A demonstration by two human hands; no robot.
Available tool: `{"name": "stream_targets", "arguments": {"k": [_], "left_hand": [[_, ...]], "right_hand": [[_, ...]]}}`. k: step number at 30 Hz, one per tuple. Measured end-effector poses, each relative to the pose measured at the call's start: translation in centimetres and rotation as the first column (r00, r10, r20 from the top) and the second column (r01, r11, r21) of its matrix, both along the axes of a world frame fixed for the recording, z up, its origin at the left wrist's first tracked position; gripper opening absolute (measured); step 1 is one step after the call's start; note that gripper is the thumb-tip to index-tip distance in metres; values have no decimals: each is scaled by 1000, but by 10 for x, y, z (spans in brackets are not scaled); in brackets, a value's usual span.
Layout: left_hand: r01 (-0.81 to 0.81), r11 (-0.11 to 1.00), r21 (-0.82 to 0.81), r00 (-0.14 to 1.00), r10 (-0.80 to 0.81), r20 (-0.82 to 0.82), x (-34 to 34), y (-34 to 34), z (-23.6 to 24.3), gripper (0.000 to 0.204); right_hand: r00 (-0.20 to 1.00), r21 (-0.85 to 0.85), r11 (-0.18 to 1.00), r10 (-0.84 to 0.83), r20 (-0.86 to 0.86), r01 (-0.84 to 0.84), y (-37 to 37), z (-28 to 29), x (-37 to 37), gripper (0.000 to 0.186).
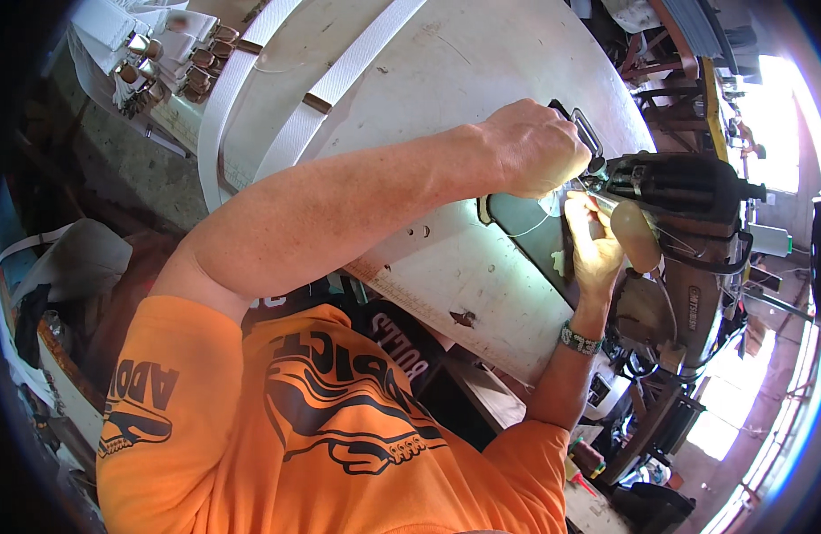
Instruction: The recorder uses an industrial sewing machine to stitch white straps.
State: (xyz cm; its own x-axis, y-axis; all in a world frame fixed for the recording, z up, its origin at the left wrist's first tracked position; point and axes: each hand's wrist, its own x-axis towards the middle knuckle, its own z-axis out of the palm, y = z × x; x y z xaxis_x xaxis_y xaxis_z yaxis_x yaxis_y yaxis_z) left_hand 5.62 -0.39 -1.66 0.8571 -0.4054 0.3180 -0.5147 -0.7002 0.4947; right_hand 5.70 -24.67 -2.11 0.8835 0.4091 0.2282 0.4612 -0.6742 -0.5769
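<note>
My left hand [537, 147] is closed at the needle end of a dark sewing machine [673, 182], its knuckles toward the far side. A dark piece with a rectangular metal frame [589, 133] shows just beyond its fingers; what they hold is hidden. My right hand [596, 247], with a beaded bracelet on the wrist, is beside the machine head. Its fingertips are drawn together close to the needle area, and what is in them is too small to make out. A loose white thread [528, 232] curves across the dark machine bed [517, 222] below my left hand.
Two white straps [361, 55] with brown loops lie across the pale tabletop [455, 276]. White pieces with gold-coloured metal ends [143, 67] are bundled at the far left. A tan oval part [636, 237] juts beside my right hand. A white thread cone [770, 240] stands behind the machine.
</note>
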Motion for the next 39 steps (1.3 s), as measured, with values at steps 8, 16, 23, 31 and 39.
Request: {"name": "stream_targets", "arguments": {"k": [8, 16, 23, 31, 39], "left_hand": [[-3, 1000, -18, 1000, 4, 13, -1, -1, 0, 15], [-12, 1000, -5, 1000, 12, 16, -1, -1, 1, 13], [1, 1000, 5, 1000, -1, 10, -2, 0, 3, 10], [-7, 1000, -5, 1000, 7, 28, -1, 2, 2, 12], [-3, 1000, 1, 1000, 3, 0, -1, 0, 3, 13]], "right_hand": [[999, 41, 999, 29, -21, -28, -3, -4, 4, 16], [999, 27, 999, 37, -9, -36, 2, 1, 0, 18], [999, 41, 998, 40, -31, -38, -1, -3, 2, 18], [997, 116, 993, -1, -73, 9, 6, 0, -3, 16], [998, 83, 996, 28, -60, -23, -1, -3, 1, 18]]}}
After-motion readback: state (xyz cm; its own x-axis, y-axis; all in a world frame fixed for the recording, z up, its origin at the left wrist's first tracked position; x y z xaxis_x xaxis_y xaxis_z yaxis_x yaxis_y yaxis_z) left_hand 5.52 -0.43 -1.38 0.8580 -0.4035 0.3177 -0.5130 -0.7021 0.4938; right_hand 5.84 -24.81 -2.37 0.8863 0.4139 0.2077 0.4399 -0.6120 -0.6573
